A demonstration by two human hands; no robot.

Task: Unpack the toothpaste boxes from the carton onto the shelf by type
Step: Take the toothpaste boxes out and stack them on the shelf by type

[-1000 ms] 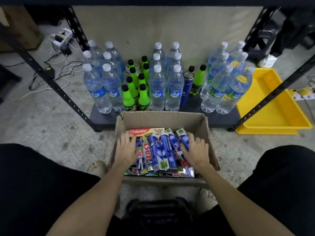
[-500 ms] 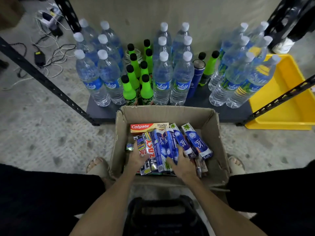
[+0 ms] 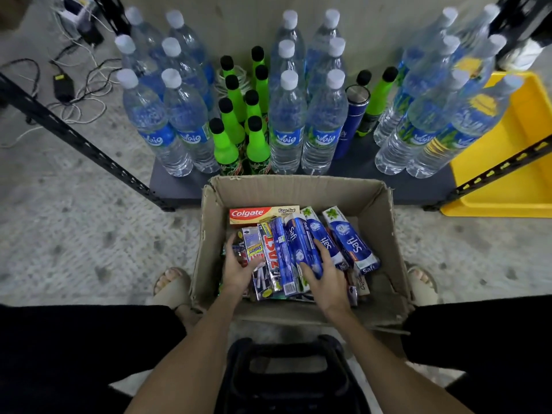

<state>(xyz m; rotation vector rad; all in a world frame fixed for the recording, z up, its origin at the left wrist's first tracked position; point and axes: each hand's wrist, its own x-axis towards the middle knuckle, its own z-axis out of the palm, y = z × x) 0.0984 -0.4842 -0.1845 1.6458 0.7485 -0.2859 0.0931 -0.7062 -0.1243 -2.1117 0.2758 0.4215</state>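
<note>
Gripping blue boxes point(image 3: 301, 249) in the carton point(image 3: 385, 234), right hand point(image 3: 324, 274) is clutching several; left hand point(image 3: 239, 268) is pinching neighbouring boxes, risking mixed types spilling.

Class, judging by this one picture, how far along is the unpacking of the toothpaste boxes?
Done: nothing visible; the shelf carries only bottles. In hand: the right hand grips a blue Safi box, and the left hand rests on the Zact boxes, all inside the carton. Left: every box, including the Colgate box.
</note>
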